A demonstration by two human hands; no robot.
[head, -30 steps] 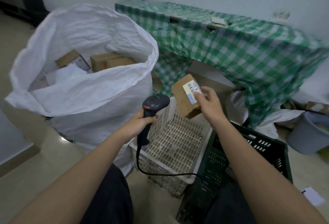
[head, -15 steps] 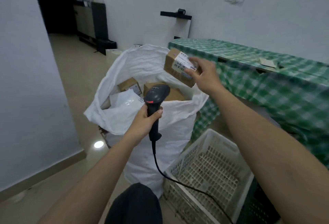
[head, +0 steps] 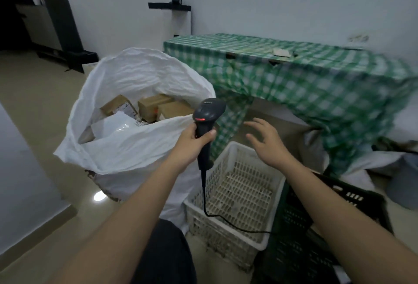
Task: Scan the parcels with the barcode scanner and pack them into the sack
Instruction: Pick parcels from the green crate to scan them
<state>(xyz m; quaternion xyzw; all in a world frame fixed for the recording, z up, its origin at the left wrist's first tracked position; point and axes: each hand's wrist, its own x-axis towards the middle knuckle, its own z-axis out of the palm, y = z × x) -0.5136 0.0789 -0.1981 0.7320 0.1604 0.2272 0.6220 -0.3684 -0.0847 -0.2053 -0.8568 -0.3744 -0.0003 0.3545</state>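
the picture is dim and cool, with a blue-grey cast over the wall (head: 294, 1). a small round glare spot (head: 98, 196) shines on the glossy floor at lower left. the upper left corner falls into near black. the green checked cloth (head: 316, 85) smears with motion blur toward the right edge. straight lines bow at the frame edges from the wide lens.

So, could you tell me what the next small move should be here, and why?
Probably bring the right hand down to fetch another parcel. It hovers open and holding nothing above the white crate, which looks bare, while the left hand grips the barcode scanner beside the sack, so the black crate may be the source.
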